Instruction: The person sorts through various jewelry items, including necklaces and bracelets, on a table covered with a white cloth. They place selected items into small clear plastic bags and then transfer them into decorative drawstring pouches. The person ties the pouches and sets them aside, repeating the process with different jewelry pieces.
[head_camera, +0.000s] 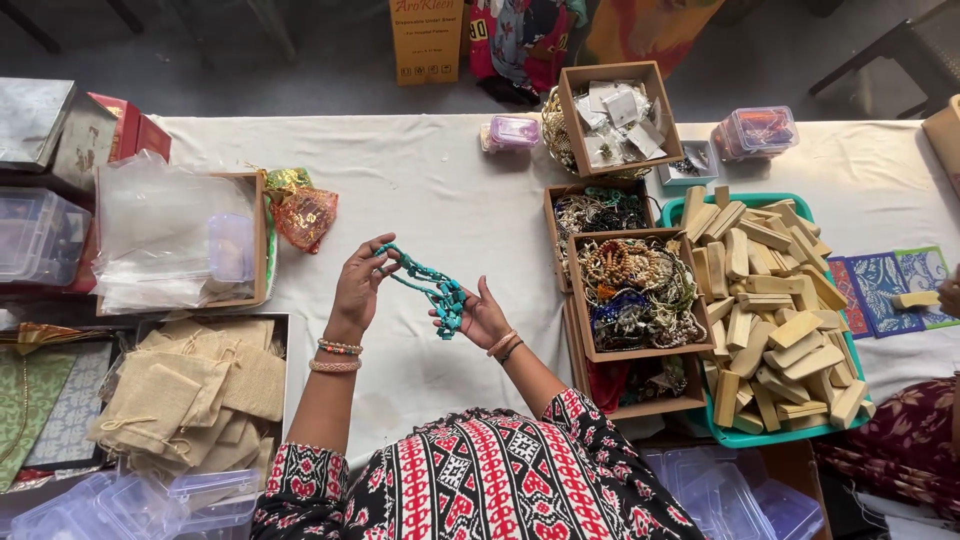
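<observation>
Turquoise bead necklace (430, 282), multi-strand, draped slack above the white tablecloth (440, 190)

white-clothed table (430, 190), grey floor (300, 70) (dim)

Glossy turquoise bead necklace (435, 285), matt white cloth table cover (440, 190), pale smooth wooden blocks (770, 300), rough, probably jute, pouches (190, 395)

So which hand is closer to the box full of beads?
The right hand. It is just left of the bead box, holding the low end of the turquoise necklace. The left hand holds the top end, farther away across the white cloth.
</observation>
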